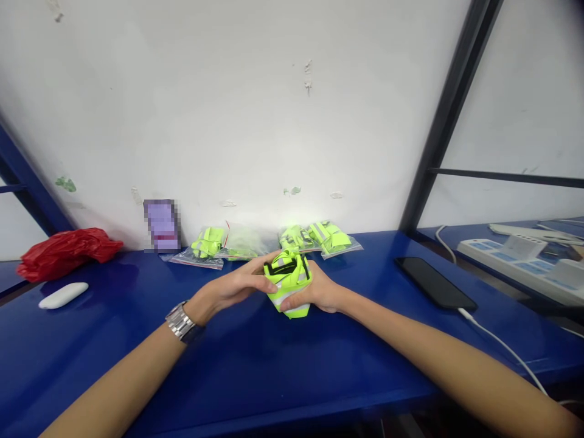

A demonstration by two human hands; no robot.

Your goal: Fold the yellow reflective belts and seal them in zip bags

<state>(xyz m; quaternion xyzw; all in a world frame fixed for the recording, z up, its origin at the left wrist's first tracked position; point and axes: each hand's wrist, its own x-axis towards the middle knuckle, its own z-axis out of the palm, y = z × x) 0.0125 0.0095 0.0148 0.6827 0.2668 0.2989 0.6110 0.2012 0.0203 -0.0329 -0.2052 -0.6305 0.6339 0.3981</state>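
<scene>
Between my two hands is a folded neon-yellow reflective vest point(292, 283), with silver strips and black edging, held just above the blue table point(255, 365). My left hand point(244, 281) grips its left side, the thumb across the front and the other fingers hidden behind. On the right side my right hand point(322, 289) is closed around the bundle, thumb pressed on its lower front. Beyond my hands, against the wall, lie clear plastic bags with similar neon-yellow bundles: one bag point(207, 244) on the left, another bag point(331, 238) on the right, and more between them.
At the left lie a red plastic bag point(68, 248) and a white oval case point(64, 295). A pixelated purple upright object point(162, 225) leans by the wall. To the right are a black phone point(435, 283) on a white cable point(502, 344) and a white power strip point(520, 267).
</scene>
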